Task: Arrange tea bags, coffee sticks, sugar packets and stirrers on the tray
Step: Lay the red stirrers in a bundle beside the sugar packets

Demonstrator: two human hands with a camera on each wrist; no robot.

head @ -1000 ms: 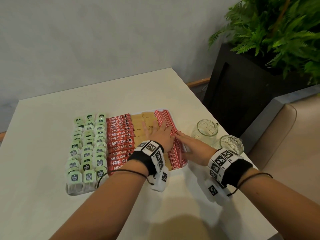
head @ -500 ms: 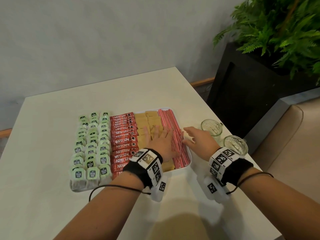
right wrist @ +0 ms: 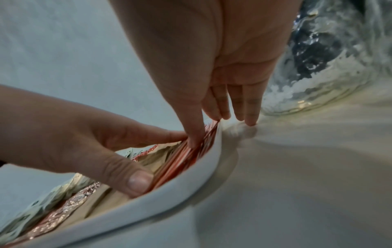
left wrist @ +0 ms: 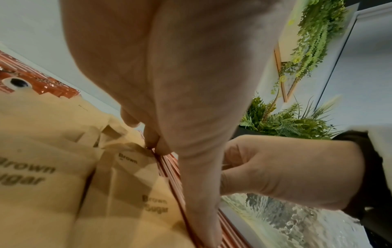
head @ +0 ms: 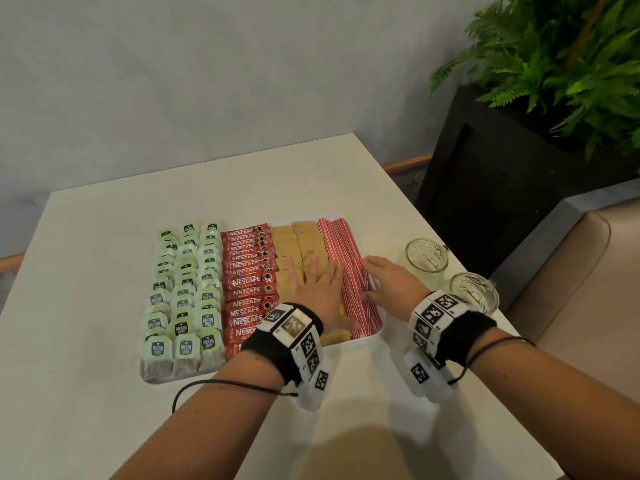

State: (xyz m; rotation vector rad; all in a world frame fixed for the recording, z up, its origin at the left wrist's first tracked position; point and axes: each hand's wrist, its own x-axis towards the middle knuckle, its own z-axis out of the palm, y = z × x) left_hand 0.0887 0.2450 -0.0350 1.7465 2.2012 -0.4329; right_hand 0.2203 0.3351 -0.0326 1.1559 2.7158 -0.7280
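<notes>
Tea bags [head: 183, 299]: green "McCoy teas" tags, tray's [head: 367, 336] left side.
Coffee sticks [head: 247, 282]: red "NESCAFÉ CLASSIC".
Sugar packets [head: 298, 244]: "Brown Sugar".
Left hand [head: 317, 289]: fingers straight, flat on sugar packets.
Right hand [head: 388, 284]: fingers straight, together, against red-striped stirrers [head: 341, 244] at tray's right edge.

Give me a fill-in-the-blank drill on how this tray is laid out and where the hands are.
The tea bags form ___ columns at the tray's left end.
The left hand lies flat on the brown ___ packets.
The red-striped stirrers lie along the tray's ___ edge, where the right hand touches them.
Right of the tray stand ___ glass mugs.

Missing words: three; sugar; right; two
</notes>
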